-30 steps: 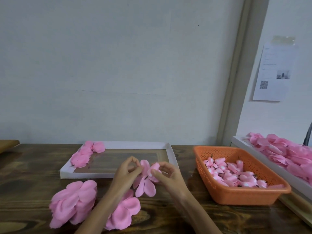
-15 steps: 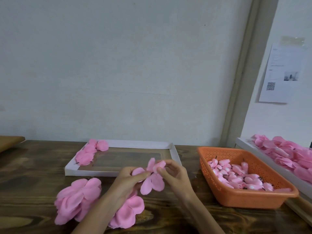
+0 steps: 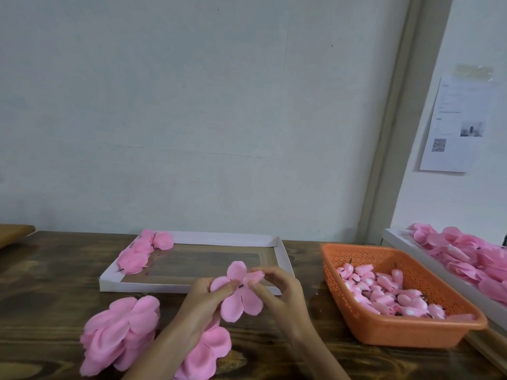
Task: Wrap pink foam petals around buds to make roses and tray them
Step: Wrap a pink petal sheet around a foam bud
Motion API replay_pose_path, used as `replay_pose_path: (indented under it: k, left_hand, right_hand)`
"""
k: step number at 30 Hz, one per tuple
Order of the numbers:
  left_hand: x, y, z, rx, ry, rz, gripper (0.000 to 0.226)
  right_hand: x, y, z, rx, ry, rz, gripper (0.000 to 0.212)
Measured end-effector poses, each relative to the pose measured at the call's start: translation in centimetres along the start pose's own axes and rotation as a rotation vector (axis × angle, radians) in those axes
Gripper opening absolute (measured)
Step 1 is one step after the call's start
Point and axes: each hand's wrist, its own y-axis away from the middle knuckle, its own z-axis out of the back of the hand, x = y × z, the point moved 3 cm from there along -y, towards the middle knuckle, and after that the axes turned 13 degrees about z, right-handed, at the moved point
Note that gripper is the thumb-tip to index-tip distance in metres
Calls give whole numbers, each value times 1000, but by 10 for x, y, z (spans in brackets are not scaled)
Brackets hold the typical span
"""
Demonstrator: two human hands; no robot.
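- Left hand (image 3: 203, 300) pinches the pink foam petal piece (image 3: 238, 297) near its centre, thumb and fingers curled onto it. The right hand (image 3: 279, 290) has its fingertips closed on the bud (image 3: 255, 276) at the piece's upper right lobe. Both are held just above the desk (image 3: 55, 270).
- The step looks like seating the bud at the centre of the petal piece before the lobes are wrapped up. It should go best with the left pinch fixed at the centre while the right hand laps one lobe at a time snugly round the bud. Light pressure matters, since foam probably creases if squeezed.
- Two stacks of loose petals (image 3: 120, 327) lie just beside and under the left forearm, so a wide elbow swing could scatter them.
- Just beyond the hands is the near rim of the white tray (image 3: 282, 250). Finished roses (image 3: 142, 250) crowd its far-left corner and most of its floor is bare. A new rose needs lifting over the rim, then setting beside that cluster.
- The orange basket (image 3: 411, 333) of spare buds (image 3: 384, 294) stands near the right hand, with open desk between them.
- A second tray (image 3: 397, 242), heaped with roses, runs off the right edge.
- The wall (image 3: 192, 105) rises directly behind the white tray, so nothing can go past it.
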Motion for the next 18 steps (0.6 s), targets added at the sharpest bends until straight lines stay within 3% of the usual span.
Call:
replay_pose_path:
  k: [1, 5, 8, 11, 18]
  left_hand:
    - [4, -3, 7, -71, -73, 17, 28]
    - [5, -3, 9, -44, -122, 71, 49]
    - [4, -7, 1, -185, 38, 79, 27]
    - [3, -7, -1, -245, -111, 80, 17]
    - [-18, 13, -20, -65, -186, -88, 32]
  right_hand:
    - [0, 0, 0, 3, 10, 1, 12]
    - [-1, 0, -1, 22, 53, 8, 14]
    - [-4, 0, -2, 32, 68, -15, 14]
    - [-5, 2, -4, 27, 93, -26, 16]
    - [0, 1, 1, 16, 137, -32, 13]
